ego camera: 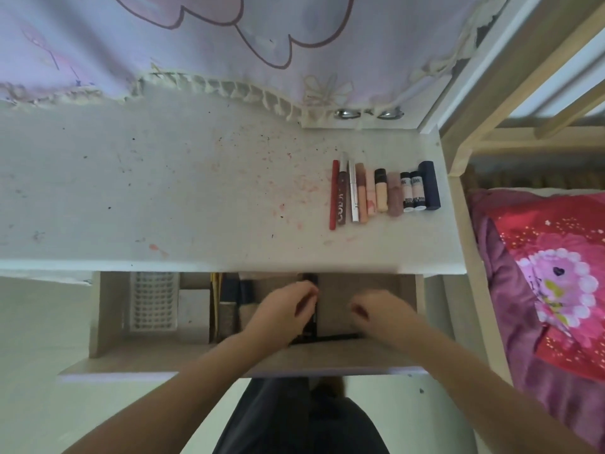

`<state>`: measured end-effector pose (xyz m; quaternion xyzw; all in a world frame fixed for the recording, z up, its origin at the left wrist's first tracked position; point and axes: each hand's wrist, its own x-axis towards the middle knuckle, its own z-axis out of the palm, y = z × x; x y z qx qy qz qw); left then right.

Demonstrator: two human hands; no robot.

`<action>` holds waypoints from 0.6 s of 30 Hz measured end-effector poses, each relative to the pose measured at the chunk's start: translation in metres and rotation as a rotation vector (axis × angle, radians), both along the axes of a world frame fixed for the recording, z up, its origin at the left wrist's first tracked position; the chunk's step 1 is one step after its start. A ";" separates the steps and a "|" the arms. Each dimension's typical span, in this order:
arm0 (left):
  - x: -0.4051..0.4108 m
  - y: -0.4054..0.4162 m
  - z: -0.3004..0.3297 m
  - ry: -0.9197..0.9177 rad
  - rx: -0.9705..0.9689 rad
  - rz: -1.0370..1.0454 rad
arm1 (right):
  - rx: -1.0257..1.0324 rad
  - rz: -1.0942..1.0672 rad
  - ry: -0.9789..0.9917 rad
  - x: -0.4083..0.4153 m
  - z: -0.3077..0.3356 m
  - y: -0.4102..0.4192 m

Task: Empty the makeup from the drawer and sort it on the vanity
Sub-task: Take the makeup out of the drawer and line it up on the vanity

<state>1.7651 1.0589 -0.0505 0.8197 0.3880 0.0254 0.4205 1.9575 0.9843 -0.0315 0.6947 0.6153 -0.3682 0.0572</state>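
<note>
The drawer (366, 362) stands pulled out under the vanity top (163, 198). Both of my hands are inside it. My left hand (281, 309) curls its fingers round a long black tube (311, 280) that lies front to back in the middle of the drawer. My right hand (376, 311) hovers just right of it with curled fingers, and I see nothing in them. A thin black pencil (337, 337) lies crosswise below both hands, its right end hidden under my right hand. A row of several lip and face products (383, 194) lies side by side at the vanity's right end.
The drawer's left part holds a white lash tray (152, 301), a white box (193, 311), a yellow stick (214, 303) and dark tubes (230, 306). A curtain (196, 44) hangs behind the stained top. A wooden bed frame (458, 178) with a pink pillow (556, 273) stands to the right.
</note>
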 end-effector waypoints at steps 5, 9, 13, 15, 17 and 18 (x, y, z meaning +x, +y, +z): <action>0.007 -0.004 -0.051 0.277 0.052 0.034 | -0.231 0.039 0.006 -0.008 -0.064 -0.022; 0.043 0.004 -0.069 0.453 0.119 0.053 | -0.251 0.082 0.002 -0.014 -0.087 -0.019; 0.062 -0.003 -0.080 0.647 0.234 0.022 | -0.245 0.075 0.015 -0.011 -0.093 -0.018; 0.064 -0.007 -0.084 0.706 0.230 0.027 | -0.224 0.055 0.044 -0.008 -0.089 -0.022; 0.065 -0.011 -0.087 0.739 0.223 0.025 | -0.196 0.004 0.083 -0.002 -0.080 -0.027; 0.065 -0.013 -0.087 0.741 0.200 0.039 | -0.170 -0.034 0.112 0.001 -0.074 -0.030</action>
